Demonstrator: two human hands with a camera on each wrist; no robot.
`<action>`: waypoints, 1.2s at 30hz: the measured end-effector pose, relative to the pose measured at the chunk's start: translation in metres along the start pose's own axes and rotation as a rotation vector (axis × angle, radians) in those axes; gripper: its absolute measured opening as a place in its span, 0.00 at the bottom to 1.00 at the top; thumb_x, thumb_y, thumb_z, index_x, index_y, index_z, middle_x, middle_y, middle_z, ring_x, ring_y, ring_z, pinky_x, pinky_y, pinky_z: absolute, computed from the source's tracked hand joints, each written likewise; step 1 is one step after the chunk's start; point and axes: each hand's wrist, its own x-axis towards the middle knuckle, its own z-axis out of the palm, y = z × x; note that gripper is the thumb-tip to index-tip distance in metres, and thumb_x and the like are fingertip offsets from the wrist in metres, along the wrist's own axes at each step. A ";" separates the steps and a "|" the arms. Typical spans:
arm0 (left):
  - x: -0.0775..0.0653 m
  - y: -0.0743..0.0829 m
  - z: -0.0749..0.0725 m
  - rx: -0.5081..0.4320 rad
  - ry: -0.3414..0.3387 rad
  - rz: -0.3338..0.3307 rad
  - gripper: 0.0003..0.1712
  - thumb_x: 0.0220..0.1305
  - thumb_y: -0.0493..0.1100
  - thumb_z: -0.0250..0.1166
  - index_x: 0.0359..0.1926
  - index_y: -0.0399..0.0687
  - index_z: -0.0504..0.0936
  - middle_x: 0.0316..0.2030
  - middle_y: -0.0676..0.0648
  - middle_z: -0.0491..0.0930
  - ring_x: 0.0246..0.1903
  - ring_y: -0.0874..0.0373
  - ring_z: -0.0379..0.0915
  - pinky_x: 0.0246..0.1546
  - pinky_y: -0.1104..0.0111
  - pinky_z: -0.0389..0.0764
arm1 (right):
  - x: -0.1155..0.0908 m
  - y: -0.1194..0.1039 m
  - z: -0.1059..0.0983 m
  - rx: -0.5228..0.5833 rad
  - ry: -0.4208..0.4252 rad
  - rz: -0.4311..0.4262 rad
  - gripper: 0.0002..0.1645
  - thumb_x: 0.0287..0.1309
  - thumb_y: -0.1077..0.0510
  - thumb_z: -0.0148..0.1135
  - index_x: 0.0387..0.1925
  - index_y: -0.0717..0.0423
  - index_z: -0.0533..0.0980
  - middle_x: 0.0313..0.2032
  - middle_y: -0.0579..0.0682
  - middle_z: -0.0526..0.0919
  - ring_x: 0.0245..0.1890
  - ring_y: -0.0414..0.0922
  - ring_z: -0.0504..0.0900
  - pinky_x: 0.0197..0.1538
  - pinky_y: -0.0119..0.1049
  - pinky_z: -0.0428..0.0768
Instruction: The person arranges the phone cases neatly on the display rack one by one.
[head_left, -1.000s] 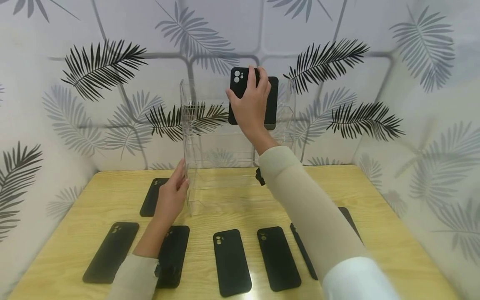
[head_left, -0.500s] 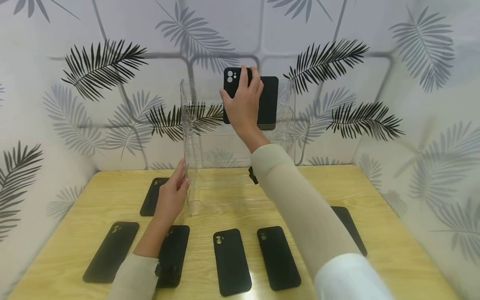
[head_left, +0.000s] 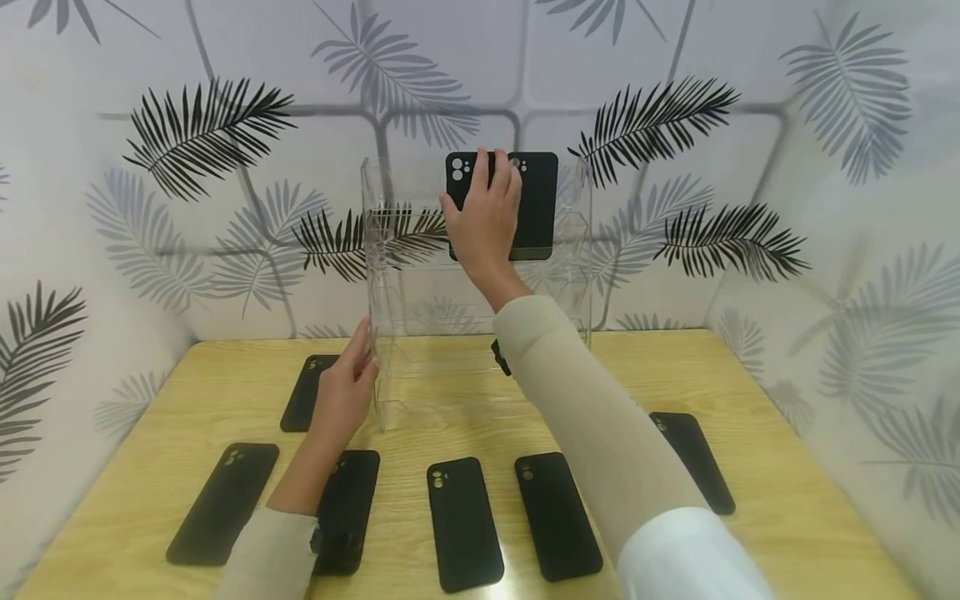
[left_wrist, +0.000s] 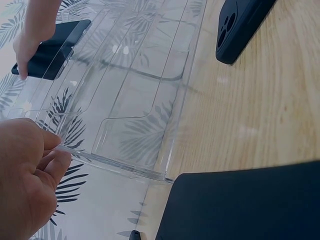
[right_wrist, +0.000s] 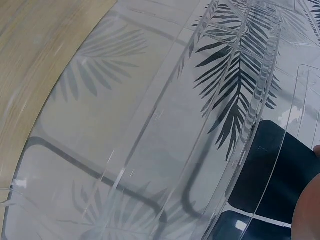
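Observation:
A clear acrylic display rack with several tiers stands at the back of the table. My left hand pinches its left side edge between thumb and fingers, as the left wrist view also shows. At the top tier my right hand grips a black phone case, fingers over its top edge and thumb at its left. The case stands upright, level with a second black phone case beside it on the tier. In the right wrist view, the held case shows through clear plastic, with its lower edge at the tier.
Several more black phone cases lie flat on the wooden table, including one front centre, one right of it, one far right and one left. A leaf-patterned wall rises directly behind.
My right hand has moved the phone case left, away from the neighbouring case, then down until their tops are level. The left hand has stayed on the rack's side.

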 end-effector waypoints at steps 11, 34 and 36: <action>-0.001 0.001 0.000 -0.002 -0.002 -0.007 0.38 0.78 0.42 0.54 0.80 0.70 0.49 0.73 0.44 0.64 0.67 0.44 0.70 0.37 0.61 0.76 | 0.003 0.002 -0.001 -0.139 -0.017 -0.019 0.50 0.67 0.34 0.59 0.78 0.56 0.55 0.75 0.55 0.58 0.75 0.55 0.54 0.80 0.47 0.42; -0.001 0.000 0.001 -0.021 -0.010 -0.011 0.38 0.78 0.41 0.54 0.80 0.71 0.49 0.74 0.45 0.63 0.68 0.47 0.69 0.45 0.57 0.80 | 0.002 0.011 -0.004 -0.184 -0.065 0.016 0.49 0.69 0.31 0.53 0.78 0.53 0.54 0.78 0.55 0.52 0.78 0.55 0.47 0.80 0.49 0.39; -0.001 0.000 0.001 -0.021 -0.010 -0.010 0.38 0.78 0.41 0.54 0.80 0.71 0.49 0.74 0.45 0.63 0.68 0.47 0.69 0.46 0.57 0.80 | 0.002 0.011 -0.004 -0.190 -0.062 0.010 0.49 0.69 0.31 0.52 0.78 0.53 0.54 0.78 0.55 0.52 0.78 0.55 0.47 0.80 0.50 0.38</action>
